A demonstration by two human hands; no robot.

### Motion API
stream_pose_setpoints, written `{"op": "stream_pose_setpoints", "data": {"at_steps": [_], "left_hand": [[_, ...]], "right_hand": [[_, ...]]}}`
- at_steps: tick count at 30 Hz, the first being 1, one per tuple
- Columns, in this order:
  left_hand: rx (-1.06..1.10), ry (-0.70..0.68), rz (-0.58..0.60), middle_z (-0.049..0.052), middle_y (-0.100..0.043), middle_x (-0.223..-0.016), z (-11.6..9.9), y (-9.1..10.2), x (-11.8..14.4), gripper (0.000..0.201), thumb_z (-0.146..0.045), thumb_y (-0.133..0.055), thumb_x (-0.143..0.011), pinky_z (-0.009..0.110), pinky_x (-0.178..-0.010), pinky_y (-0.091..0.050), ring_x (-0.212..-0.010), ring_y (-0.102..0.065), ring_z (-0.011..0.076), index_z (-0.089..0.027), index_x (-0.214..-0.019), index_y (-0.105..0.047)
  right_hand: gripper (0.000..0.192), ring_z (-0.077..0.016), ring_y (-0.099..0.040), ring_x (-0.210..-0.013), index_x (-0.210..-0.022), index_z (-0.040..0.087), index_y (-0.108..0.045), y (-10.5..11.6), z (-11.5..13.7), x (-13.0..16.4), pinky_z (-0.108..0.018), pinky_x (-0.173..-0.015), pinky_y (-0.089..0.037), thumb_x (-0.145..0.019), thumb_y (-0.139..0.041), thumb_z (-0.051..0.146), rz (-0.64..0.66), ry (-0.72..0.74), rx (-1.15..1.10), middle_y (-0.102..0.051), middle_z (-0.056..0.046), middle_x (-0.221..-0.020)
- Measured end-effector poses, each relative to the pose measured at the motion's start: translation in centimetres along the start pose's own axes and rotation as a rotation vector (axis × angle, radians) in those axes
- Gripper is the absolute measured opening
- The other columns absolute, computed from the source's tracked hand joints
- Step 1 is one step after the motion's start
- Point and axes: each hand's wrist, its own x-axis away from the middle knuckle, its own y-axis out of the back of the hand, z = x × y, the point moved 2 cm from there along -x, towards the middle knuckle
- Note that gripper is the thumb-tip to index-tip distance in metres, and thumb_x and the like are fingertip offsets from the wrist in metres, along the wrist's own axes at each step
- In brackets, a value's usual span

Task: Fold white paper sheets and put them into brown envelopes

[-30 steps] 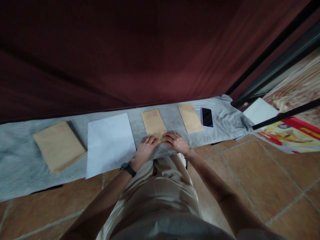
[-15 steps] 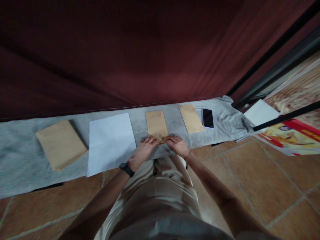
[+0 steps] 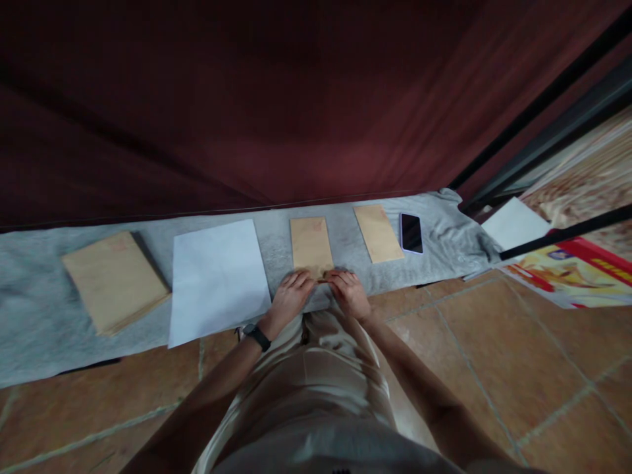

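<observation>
Clearly, the near end of the brown envelope (image 3: 311, 245), laid flat on the grey cloth (image 3: 44, 309), is pinched by the bent fingers of the left hand (image 3: 290, 297) and right hand (image 3: 351, 293); it is judged light, thin and easily creased, best held at its edges.

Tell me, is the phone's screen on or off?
Off. The phone lies flat on the grey cloth, its screen plain black.
</observation>
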Motion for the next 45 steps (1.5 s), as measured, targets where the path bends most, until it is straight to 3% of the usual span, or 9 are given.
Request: {"op": "stream_pose_setpoints", "data": {"at_steps": [14, 19, 25, 31, 38, 45], "left_hand": [[0.067, 0.126, -0.088, 0.011, -0.07, -0.117, -0.1, -1.0, -0.7, 0.021, -0.019, -0.046, -0.101, 0.042, -0.095, -0.051, -0.107, -0.064, 0.0262, -0.018, -0.111, -0.064], [0.028, 0.159, -0.053, 0.012, -0.071, -0.117, -0.4, -0.9, -0.6, 0.024, -0.015, -0.048, -0.098, 0.042, -0.095, -0.053, -0.109, -0.065, 0.0271, -0.017, -0.116, -0.064], [-0.039, 0.002, 0.028, 0.014, -0.058, -0.149, -1.9, -1.2, 1.1, 0.048, -0.006, -0.043, -0.094, 0.043, -0.119, -0.041, -0.14, -0.052, 0.026, -0.012, -0.139, -0.057], [-0.032, 0.039, 0.077, 0.021, -0.05, -0.155, -1.9, -1.9, 2.0, 0.058, -0.01, -0.042, -0.091, 0.044, -0.126, -0.032, -0.151, -0.039, 0.0249, -0.002, -0.147, -0.05], [-0.063, 0.027, 0.079, 0.017, -0.043, -0.161, -2.2, -1.6, 2.4, 0.061, -0.016, -0.039, -0.095, 0.045, -0.128, -0.028, -0.154, -0.033, 0.0257, -0.006, -0.155, -0.04], [-0.072, 0.085, 0.045, 0.018, -0.046, -0.158, -1.9, -1.0, 3.6, 0.054, -0.03, -0.038, -0.104, 0.048, -0.125, -0.033, -0.153, -0.034, 0.0276, -0.008, -0.153, -0.044]], "right_hand": [[0.014, -0.0247, -0.061, -0.107, -0.105, 0.02, -0.065, -1.0, -0.1, -1.0, -0.039, -0.093, -0.042, -0.104, -0.052, 0.024, -0.082, -0.146, 0.023, -0.069, -0.009, -0.113], [0.015, -0.0241, -0.06, -0.109, -0.106, 0.021, -0.066, -1.0, 0.0, -1.0, -0.039, -0.094, -0.042, -0.104, -0.051, 0.024, -0.099, -0.178, 0.009, -0.07, -0.009, -0.112], [0.032, -0.0257, -0.059, -0.12, -0.127, 0.018, -0.065, -1.2, 2.5, -0.8, -0.045, -0.106, -0.044, -0.105, -0.042, 0.023, -0.108, -0.139, -0.025, -0.068, -0.013, -0.126], [0.053, -0.0246, -0.044, -0.145, -0.158, 0.017, -0.038, -3.4, 5.7, 0.1, -0.051, -0.122, -0.037, -0.106, -0.038, 0.028, 0.015, -0.056, -0.041, -0.052, -0.014, -0.154], [0.058, -0.0253, -0.036, -0.151, -0.159, 0.011, -0.036, -3.5, 5.0, 1.1, -0.049, -0.126, -0.03, -0.107, -0.04, 0.038, 0.059, -0.091, 0.064, -0.044, -0.016, -0.16], [0.054, -0.0247, -0.039, -0.15, -0.158, 0.015, -0.039, -2.4, 3.4, 1.9, -0.051, -0.125, -0.032, -0.107, -0.043, 0.032, 0.019, -0.104, 0.114, -0.048, -0.014, -0.158]]}}
